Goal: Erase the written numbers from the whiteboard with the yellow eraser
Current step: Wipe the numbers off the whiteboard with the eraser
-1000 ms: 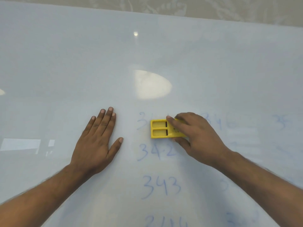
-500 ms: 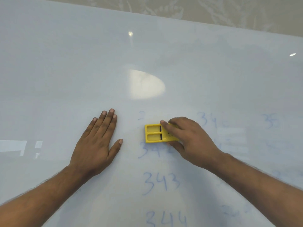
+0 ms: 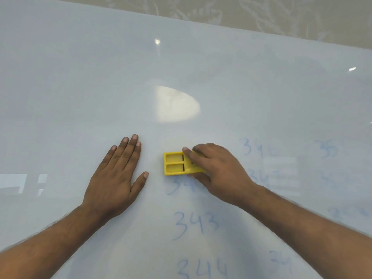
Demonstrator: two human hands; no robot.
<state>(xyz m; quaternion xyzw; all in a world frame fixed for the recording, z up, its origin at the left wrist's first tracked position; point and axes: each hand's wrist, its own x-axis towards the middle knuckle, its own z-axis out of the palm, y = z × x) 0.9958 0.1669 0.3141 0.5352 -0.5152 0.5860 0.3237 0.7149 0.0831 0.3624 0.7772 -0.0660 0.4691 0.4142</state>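
A large whiteboard [image 3: 80, 87] lies flat and fills the view. My right hand [image 3: 217, 170] grips the yellow eraser [image 3: 174, 164] from its right end, pressing it onto the board at the top of a column of blue numbers. Just below the eraser a smeared number [image 3: 181, 188] is half wiped. Under it stand 343 [image 3: 196, 223] and 344 [image 3: 201, 267], clearly written. My left hand [image 3: 118, 178] rests flat on the board, fingers straight, a short way left of the eraser.
A second column of faint, partly wiped blue numbers [image 3: 259, 149] runs to the right of my right hand, with more faint marks [image 3: 326, 150] further right. The board's far edge [image 3: 241, 28] meets a patterned beige floor at the top.
My right hand has slid the eraser left and slightly down over the top number, which is now gone; the number below it is partly smeared. My left hand has stayed put.
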